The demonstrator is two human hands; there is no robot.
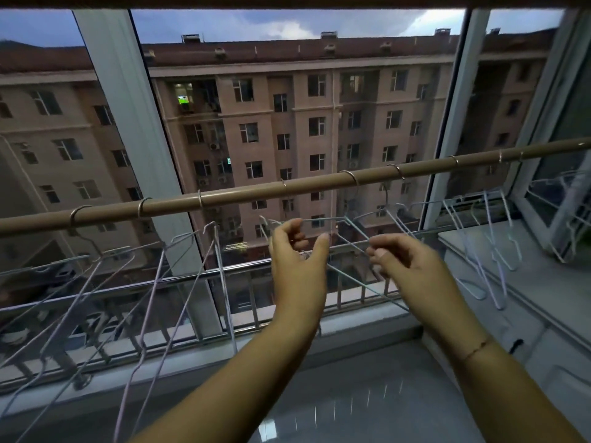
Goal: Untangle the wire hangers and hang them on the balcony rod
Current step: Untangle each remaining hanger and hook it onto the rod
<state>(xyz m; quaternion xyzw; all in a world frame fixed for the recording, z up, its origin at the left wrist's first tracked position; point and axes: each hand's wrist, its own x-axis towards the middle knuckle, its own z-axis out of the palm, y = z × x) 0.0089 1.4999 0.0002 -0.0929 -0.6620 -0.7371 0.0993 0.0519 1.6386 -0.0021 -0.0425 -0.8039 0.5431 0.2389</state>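
Note:
A beige balcony rod [249, 193] runs across the view, rising to the right. Several wire hangers hang from it: a group on the left [150, 282] and a group on the right [492, 251]. Just under the rod's middle, my left hand [297, 251] pinches the top wire of a pale blue-green wire hanger [323, 219] near its hook. My right hand [406, 260] pinches the same hanger's lower wire, which slants down to the right. Whether this hanger's hook sits on the rod I cannot tell.
A window with white frames [128, 123] faces an apartment block. A metal railing [160, 289] runs below the rod. A grey sill [367, 334] lies under my arms, and a white ledge [543, 282] sits at the right beside an open window sash [563, 199].

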